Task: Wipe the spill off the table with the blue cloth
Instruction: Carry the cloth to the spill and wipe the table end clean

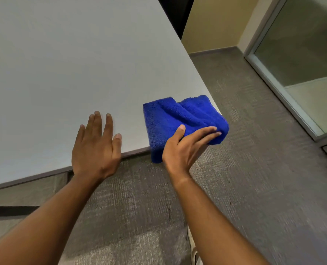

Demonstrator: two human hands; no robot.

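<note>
A folded blue cloth (176, 119) lies on the near right corner of the grey table (72, 69), hanging a little over both edges. My right hand (185, 148) holds the cloth's near right part, thumb on top and fingers stretched along its outer side. My left hand (95, 146) rests flat on the table near the front edge, fingers spread, a short way left of the cloth. I see no spill on the tabletop.
Grey carpet (244, 169) lies beyond the table's right and front edges. A glass panel in a metal frame (285, 83) stands at the right. A beige wall (216, 23) is at the back. A shoe (194, 253) shows at the bottom.
</note>
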